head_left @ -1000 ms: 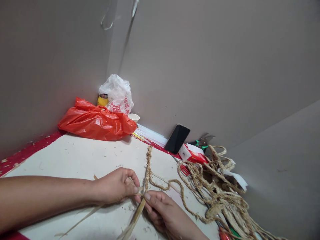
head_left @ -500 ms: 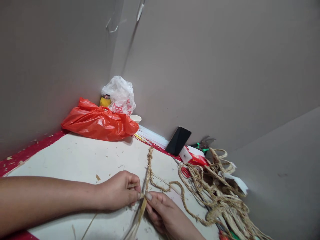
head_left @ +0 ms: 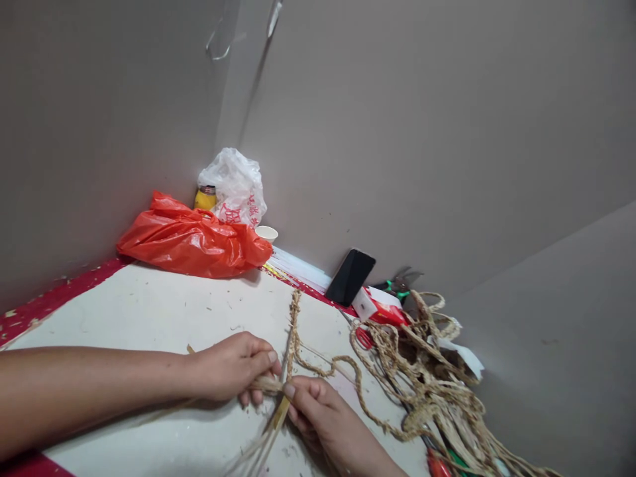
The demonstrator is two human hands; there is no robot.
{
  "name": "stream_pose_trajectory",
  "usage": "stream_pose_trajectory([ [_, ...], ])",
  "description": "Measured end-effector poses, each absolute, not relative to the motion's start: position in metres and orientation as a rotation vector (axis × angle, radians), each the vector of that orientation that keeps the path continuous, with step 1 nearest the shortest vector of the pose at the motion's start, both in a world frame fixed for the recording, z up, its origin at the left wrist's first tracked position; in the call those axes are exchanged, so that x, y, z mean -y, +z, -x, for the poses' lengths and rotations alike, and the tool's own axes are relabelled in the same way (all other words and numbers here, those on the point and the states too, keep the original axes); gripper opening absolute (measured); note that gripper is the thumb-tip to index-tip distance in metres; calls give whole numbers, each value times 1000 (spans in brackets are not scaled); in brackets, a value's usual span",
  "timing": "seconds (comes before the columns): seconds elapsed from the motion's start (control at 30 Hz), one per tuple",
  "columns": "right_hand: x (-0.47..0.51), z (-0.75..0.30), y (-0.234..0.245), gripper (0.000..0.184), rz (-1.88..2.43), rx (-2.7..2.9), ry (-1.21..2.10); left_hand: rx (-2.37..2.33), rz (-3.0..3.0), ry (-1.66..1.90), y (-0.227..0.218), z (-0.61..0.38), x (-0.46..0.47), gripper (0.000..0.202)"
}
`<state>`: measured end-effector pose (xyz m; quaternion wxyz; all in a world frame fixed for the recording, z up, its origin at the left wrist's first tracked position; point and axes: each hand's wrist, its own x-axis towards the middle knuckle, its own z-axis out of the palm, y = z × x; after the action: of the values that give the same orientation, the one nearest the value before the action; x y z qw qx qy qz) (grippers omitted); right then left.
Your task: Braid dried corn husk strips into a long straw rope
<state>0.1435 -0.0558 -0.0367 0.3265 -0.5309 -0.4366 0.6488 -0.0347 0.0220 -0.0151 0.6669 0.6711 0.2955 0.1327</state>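
A braid of straw-coloured fibre [head_left: 293, 324] stretches up the white tabletop in front of me, its loose strands [head_left: 263, 447] fanning out toward the near edge. My right hand [head_left: 322, 414] pinches the braid's lower end between thumb and forefinger. Left of it, my left hand [head_left: 243, 368] is closed on a bundle of fibre strands [head_left: 268, 384] drawn out sideways from the braid. A thin twisted cord [head_left: 360, 381] runs from beside the braid toward a heap of braided rope [head_left: 437, 391] at the right.
Red plastic bag [head_left: 193, 242], white plastic bag [head_left: 236, 189], yellow jar [head_left: 205, 197] and white cup [head_left: 267, 233] stand at the back. A phone [head_left: 350, 277] leans near a red-and-white box [head_left: 382, 308]. Behind are green-handled pliers [head_left: 400, 286]; red-handled scissors [head_left: 364, 338] lie by the rope.
My left hand has shifted its grip: the pinch at the braid has loosened, and its fingers now wrap a thicker bundle of strands. The right hand stays at the braid. The view has shifted slightly.
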Motion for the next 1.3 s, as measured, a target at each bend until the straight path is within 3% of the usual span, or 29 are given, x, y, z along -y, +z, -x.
stream_pose_trajectory([
  [0.2, 56, -144, -37, 43, 1374, 1115, 1726, -702, -1971, 636, 1, 40, -34, 33],
  [0.37, 56, -143, -35, 41, 1366, 1114, 1734, -838, -1760, 715, 17, 44, -38, 20],
  [0.57, 56, -143, -36, 42, 1370, 1104, 1740, -832, -1403, 622, 15, 43, -36, 11],
  [0.87, 57, -143, -36, 39, 1341, 1064, 1747, -622, -1232, 557, -6, 30, -18, 20],
  [1.3, 55, -139, -33, 40, 1295, 1070, 1726, -668, -1192, 492, -20, 26, -11, 19],
])
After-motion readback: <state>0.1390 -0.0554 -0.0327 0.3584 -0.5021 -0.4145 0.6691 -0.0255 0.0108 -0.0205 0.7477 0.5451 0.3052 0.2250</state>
